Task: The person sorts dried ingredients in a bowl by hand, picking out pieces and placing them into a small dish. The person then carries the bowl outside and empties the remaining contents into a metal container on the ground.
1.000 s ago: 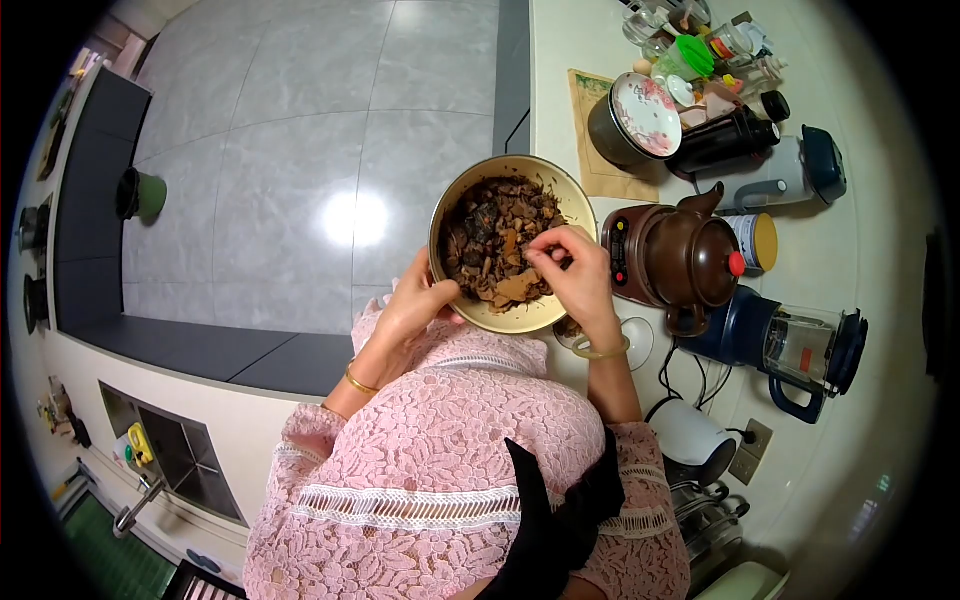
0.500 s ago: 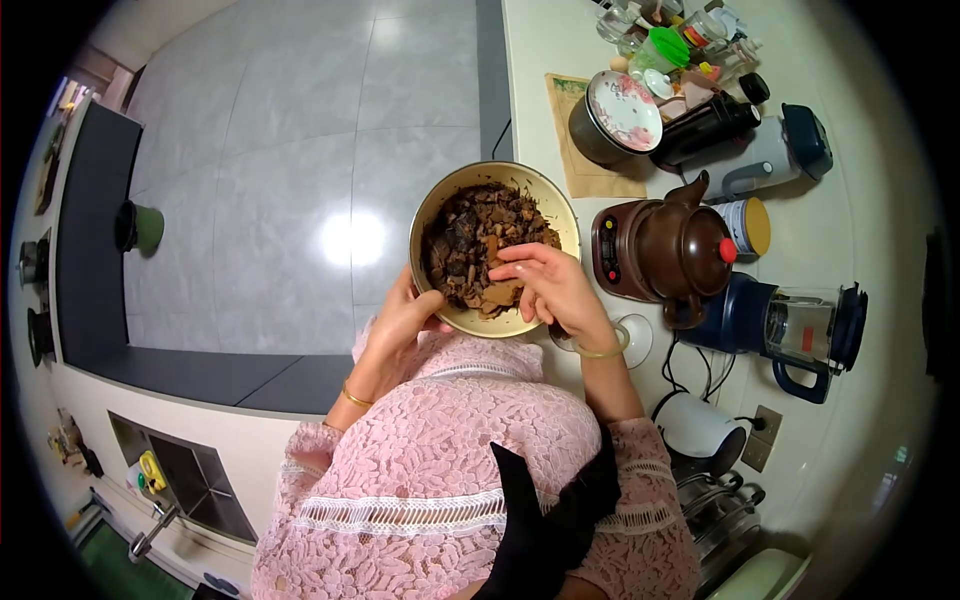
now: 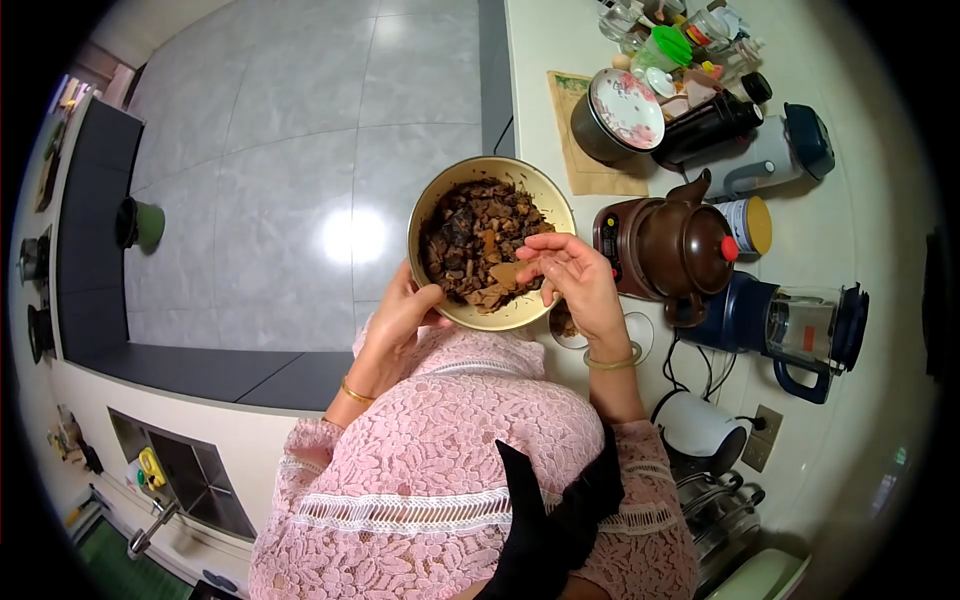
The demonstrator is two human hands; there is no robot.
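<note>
A cream-coloured metal bowl point(image 3: 551, 196) holds a heap of dark brown dried herb pieces point(image 3: 478, 235), with chunks, slices and thin shreds among them. My left hand point(image 3: 407, 308) is closed on the bowl's near left rim, thumb on top and the other fingers hidden beneath. Over the bowl's right side, my right hand point(image 3: 580, 290) pinches a flat tan slice point(image 3: 508, 274) at its fingertips. A small dish with brown bits point(image 3: 563, 322) shows partly beneath the right hand, beside the bowl.
Along the right counter stand a brown clay kettle point(image 3: 688, 248) on its base, a dark pot with a floral plate on top point(image 3: 625, 108), a blender point(image 3: 805, 325) and several jars. A white appliance point(image 3: 700, 430) has dark cords nearby. The sink point(image 3: 195, 480) is at lower left.
My right hand has shifted slightly right and up, with the tan slice at its fingertips. More of the small dish shows. The left hand keeps its hold on the bowl.
</note>
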